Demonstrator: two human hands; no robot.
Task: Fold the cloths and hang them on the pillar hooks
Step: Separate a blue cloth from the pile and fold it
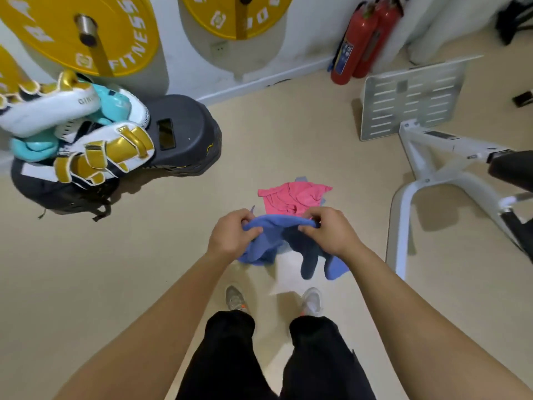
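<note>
A blue cloth hangs in the air above the beige floor, bunched between both hands. My left hand grips its top edge on the left, and my right hand grips the same edge on the right. The cloth's loose ends droop below the hands. On the floor just beyond lies a crumpled pink cloth, with a bit of pale blue fabric showing at its far edge. No pillar or hook is in view.
A dark step platform at the left carries white, gold and teal boxing pads. Yellow weight plates hang on the wall. Two red fire extinguishers stand at the back. A white bench frame is at right.
</note>
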